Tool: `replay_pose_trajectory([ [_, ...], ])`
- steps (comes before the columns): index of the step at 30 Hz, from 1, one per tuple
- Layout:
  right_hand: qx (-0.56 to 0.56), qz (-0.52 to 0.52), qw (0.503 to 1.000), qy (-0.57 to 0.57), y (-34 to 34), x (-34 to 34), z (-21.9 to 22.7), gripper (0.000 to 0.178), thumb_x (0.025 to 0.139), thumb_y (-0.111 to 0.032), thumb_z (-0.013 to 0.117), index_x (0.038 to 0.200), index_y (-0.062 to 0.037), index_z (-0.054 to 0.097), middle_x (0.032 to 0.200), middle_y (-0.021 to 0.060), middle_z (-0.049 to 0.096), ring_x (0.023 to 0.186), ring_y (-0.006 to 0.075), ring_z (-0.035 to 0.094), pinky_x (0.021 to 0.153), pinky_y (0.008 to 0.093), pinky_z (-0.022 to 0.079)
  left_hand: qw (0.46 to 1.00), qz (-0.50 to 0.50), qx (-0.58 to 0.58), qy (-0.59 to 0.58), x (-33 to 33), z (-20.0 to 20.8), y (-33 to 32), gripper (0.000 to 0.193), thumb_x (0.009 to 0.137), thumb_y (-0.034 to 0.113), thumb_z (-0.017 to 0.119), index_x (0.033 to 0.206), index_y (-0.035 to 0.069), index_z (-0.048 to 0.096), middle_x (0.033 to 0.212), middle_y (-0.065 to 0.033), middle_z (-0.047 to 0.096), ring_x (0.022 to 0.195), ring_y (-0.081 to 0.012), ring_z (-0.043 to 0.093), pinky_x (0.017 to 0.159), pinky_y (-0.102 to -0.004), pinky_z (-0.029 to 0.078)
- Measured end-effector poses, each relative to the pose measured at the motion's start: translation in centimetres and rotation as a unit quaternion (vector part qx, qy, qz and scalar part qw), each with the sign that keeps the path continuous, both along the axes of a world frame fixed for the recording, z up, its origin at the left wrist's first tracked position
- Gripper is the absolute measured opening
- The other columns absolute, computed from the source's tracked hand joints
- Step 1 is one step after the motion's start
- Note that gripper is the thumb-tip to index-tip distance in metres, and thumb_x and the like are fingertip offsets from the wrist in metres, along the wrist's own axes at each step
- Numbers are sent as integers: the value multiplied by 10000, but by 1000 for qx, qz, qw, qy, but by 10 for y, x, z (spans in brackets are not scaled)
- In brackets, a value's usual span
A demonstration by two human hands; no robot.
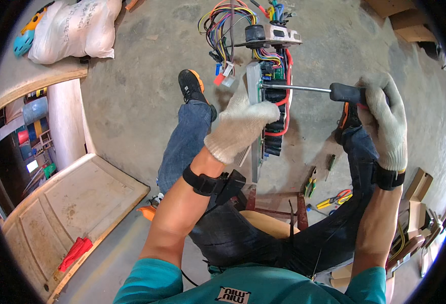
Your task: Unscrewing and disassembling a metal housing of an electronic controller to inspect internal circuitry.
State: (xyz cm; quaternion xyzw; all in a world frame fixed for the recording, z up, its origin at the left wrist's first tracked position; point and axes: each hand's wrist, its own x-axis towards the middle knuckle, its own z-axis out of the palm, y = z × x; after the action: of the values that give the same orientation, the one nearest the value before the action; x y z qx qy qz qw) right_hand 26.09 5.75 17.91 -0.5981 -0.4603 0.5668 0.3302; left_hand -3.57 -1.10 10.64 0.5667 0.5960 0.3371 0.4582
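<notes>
Both my hands wear pale knitted gloves. My left hand [246, 121] is wrapped round the metal side of a circuit board unit [255, 83], with its thumb across the front. The unit stands on edge and carries black capacitors and a thick red wire [290, 76]. My right hand [385, 111] is closed on the dark handle of a screwdriver [348, 93]. The screwdriver's shaft runs level to the left, and its tip meets the unit near the metal side; the exact contact point is too small to tell. Coloured wires [233, 17] lead from a metal end plate [279, 35] at the unit's far end.
Pliers [310, 182], a small screwdriver [331, 164] and yellow-handled cutters [334, 199] lie on the concrete floor between my legs. A wooden panel [76, 202] with a red cloth [76, 252] is at left. White sacks [73, 30] sit far left; cardboard boxes [418, 185] stand right.
</notes>
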Motion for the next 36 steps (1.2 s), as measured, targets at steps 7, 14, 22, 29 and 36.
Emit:
replay_pose_trajectory([
  [7, 56, -5, 998, 5, -6, -15, -5, 229, 1013, -166, 667, 1204, -47, 709, 894, -20, 663, 715, 60, 554, 646, 239, 442, 979, 65, -127, -146, -1, -4, -1, 149, 775, 46, 803, 888, 141, 781, 1318, -206, 725, 1140, -365, 751, 938, -390, 624],
  [14, -39, 34, 997, -52, -1, -10, 8, 483, 1148, -482, 589, 1223, -28, 735, 832, -9, 653, 571, 46, 486, 514, 228, 357, 995, 26, -54, -77, -3, -13, -2, 293, 840, 63, 760, 1127, 103, 715, 1282, -126, 721, 1098, -251, 723, 928, -351, 615],
  [22, 11, 70, 995, -64, 0, -3, -2, 303, 1074, -336, 720, 1168, -49, 737, 912, -26, 667, 697, 37, 536, 623, 217, 423, 998, 7, -12, -65, -7, -19, -3, 490, 914, 84, 708, 1398, 54, 639, 1237, -30, 718, 1043, -115, 693, 914, -305, 604],
  [29, 98, -31, 995, -12, -5, -23, -14, 416, 1099, -421, 682, 1272, -43, 710, 961, -10, 655, 745, 55, 553, 651, 242, 449, 996, 16, -69, -47, -7, -17, 2, 172, 781, 81, 788, 884, 218, 794, 1391, -194, 727, 1205, -325, 752, 952, -345, 631],
  [36, -27, -6, 999, -41, 5, -3, -9, 508, 1136, -491, 626, 1337, -31, 700, 1091, 21, 675, 762, 66, 529, 670, 223, 411, 999, 2, 24, 24, -1, -11, 1, 201, 803, 56, 777, 962, 179, 778, 1270, -160, 752, 1127, -285, 760, 924, -342, 633],
])
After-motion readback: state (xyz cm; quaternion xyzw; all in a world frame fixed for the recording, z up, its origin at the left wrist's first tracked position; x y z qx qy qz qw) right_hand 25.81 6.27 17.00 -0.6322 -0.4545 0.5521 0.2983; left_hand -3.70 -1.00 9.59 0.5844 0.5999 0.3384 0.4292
